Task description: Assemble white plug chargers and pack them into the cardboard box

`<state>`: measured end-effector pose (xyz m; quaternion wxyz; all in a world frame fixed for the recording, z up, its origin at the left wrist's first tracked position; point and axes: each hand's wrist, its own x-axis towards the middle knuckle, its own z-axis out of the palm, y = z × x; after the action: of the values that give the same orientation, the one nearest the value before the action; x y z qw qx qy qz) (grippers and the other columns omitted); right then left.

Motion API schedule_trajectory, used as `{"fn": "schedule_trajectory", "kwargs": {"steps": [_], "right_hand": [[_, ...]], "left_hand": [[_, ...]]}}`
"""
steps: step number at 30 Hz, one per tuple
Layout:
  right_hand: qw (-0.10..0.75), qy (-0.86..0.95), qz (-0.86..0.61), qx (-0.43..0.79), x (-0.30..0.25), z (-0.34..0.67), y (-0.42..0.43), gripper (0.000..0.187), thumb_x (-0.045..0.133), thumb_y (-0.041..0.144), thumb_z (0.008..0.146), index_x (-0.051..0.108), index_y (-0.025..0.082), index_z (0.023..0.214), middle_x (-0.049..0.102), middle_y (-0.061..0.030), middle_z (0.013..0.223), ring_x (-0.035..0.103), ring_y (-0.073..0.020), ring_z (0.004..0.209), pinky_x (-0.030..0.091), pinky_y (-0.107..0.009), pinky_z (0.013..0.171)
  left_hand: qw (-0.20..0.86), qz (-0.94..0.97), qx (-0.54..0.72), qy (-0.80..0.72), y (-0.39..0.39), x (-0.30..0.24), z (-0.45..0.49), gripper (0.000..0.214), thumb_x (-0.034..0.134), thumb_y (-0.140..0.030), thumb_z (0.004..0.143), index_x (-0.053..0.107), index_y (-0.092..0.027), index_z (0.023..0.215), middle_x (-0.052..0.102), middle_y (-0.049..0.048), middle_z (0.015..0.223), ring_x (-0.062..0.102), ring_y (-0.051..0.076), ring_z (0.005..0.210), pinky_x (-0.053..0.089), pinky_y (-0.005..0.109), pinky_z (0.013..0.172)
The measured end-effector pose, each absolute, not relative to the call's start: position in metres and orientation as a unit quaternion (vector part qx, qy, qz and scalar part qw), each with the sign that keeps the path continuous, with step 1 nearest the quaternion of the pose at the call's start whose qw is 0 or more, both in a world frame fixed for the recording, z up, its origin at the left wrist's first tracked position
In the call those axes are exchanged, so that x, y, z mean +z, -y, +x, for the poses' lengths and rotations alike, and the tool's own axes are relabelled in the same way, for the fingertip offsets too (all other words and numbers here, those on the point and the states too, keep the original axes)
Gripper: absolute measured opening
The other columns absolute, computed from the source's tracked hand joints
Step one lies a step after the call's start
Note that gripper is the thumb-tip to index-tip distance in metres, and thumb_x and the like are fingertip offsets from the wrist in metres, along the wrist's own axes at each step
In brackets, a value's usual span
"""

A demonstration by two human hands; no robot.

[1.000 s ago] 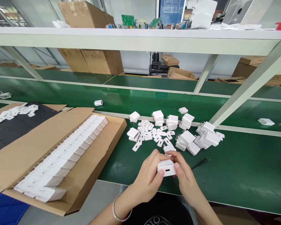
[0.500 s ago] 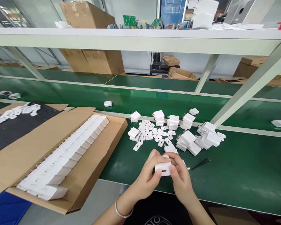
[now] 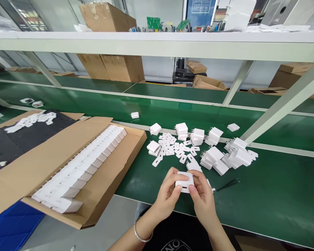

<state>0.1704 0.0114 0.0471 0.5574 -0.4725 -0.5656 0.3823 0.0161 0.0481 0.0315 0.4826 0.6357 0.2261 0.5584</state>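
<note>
A white USB charger (image 3: 185, 182) is held between my two hands near the table's front edge, its port side facing me. My left hand (image 3: 167, 195) grips it from the left, thumb at the lower corner and fingers over the top. On the other side my right hand (image 3: 202, 195) pinches it with thumb and fingers. Just beyond my fingers lies another white charger (image 3: 193, 165). Behind it are loose flat white plates with slots (image 3: 170, 150) and piles of white chargers (image 3: 214, 157). Black tweezers (image 3: 228, 184) lie to the right of my right hand.
At left, an open cardboard box (image 3: 115, 170) holds a long row of white chargers (image 3: 81, 167). A black mat (image 3: 21, 139) beyond carries more white plates. Slanted shelf posts (image 3: 282, 101) rise from the green table (image 3: 274, 195). A shelf (image 3: 157, 45) crosses above.
The view has shifted slightly left, so the table things appear further right. Both hands still hold the charger, which is turned slightly, showing more of its top.
</note>
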Motion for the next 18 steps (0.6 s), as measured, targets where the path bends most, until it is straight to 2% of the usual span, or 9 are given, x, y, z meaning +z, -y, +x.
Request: {"fn": "schedule_trajectory", "kwargs": {"steps": [5, 9, 13, 18], "right_hand": [[0.577, 0.558, -0.466, 0.372, 0.041, 0.166, -0.011, 0.034, 0.061, 0.051, 0.109, 0.061, 0.024, 0.129, 0.063, -0.0013, 0.086, 0.053, -0.0144, 0.072, 0.054, -0.025, 0.069], [0.575, 0.571, -0.470, 0.349, 0.043, 0.160, -0.007, 0.031, 0.057, 0.049, 0.111, 0.060, 0.026, 0.130, 0.061, 0.0008, 0.083, 0.052, -0.0136, 0.070, 0.053, -0.024, 0.069], [0.558, 0.579, -0.492, 0.332, 0.037, 0.156, -0.003, 0.037, 0.062, 0.051, 0.107, 0.059, 0.023, 0.132, 0.069, -0.0032, 0.094, 0.059, -0.0149, 0.073, 0.051, -0.026, 0.065], [0.545, 0.559, -0.525, 0.339, 0.031, 0.152, -0.002, 0.042, 0.071, 0.049, 0.102, 0.059, 0.021, 0.131, 0.076, -0.0083, 0.107, 0.069, -0.0171, 0.082, 0.048, -0.025, 0.062]], "left_hand": [[0.502, 0.627, 0.549, -0.230, -0.045, 0.034, 0.017, 0.037, 0.044, -0.045, 0.117, 0.075, -0.031, 0.129, 0.055, 0.0060, 0.108, 0.052, 0.020, 0.101, 0.048, 0.030, 0.086], [0.454, 0.634, 0.581, -0.231, -0.045, 0.031, 0.018, 0.033, 0.046, -0.043, 0.117, 0.076, -0.030, 0.123, 0.055, 0.0042, 0.101, 0.051, 0.018, 0.098, 0.046, 0.028, 0.083], [0.424, 0.634, 0.604, -0.233, -0.045, 0.025, 0.020, 0.031, 0.048, -0.043, 0.117, 0.075, -0.029, 0.120, 0.052, 0.0030, 0.097, 0.052, 0.016, 0.090, 0.046, 0.025, 0.074], [0.413, 0.632, 0.609, -0.244, -0.043, 0.022, 0.019, 0.033, 0.045, -0.044, 0.117, 0.074, -0.028, 0.120, 0.053, 0.0030, 0.098, 0.053, 0.015, 0.088, 0.046, 0.024, 0.072]]}}
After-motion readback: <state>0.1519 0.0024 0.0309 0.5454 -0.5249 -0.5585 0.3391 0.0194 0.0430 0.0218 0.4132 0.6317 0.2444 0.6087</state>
